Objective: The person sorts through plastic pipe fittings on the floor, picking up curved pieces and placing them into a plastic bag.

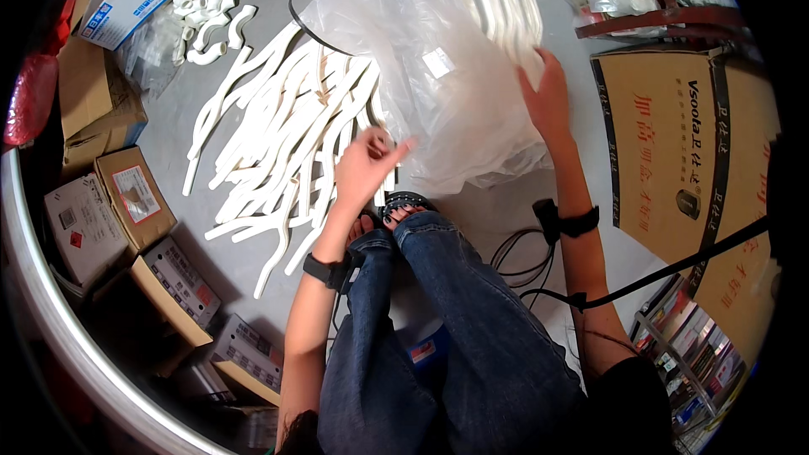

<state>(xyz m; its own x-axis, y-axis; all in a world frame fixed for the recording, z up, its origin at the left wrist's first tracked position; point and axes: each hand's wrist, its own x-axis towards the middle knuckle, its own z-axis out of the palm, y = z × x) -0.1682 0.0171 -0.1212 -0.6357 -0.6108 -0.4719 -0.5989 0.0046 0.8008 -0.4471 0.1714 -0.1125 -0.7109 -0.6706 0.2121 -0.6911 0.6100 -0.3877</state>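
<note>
A large translucent plastic bag [455, 101] with a small white label lies crumpled across the floor in front of me. My left hand [370, 167] is at its near left edge, fingers curled and slightly blurred; whether it pinches the film is unclear. At the bag's right side, my right hand [548, 98] has thumb and fingers spread, holding nothing visible. Loose white bent plastic pipes [291, 139] lie in a heap beyond and left of my left hand. A row of wavy white pipes [505, 9] lies side by side at the bag's far right, partly covered by it.
White curved pipe fittings [215, 0] are piled at upper left beside a blue-and-white box [129, 0]. Cardboard boxes [136, 199] line the left. A large printed carton [663, 139] stands right, below a rack [657, 22]. Black cable [524, 256] coils near my feet.
</note>
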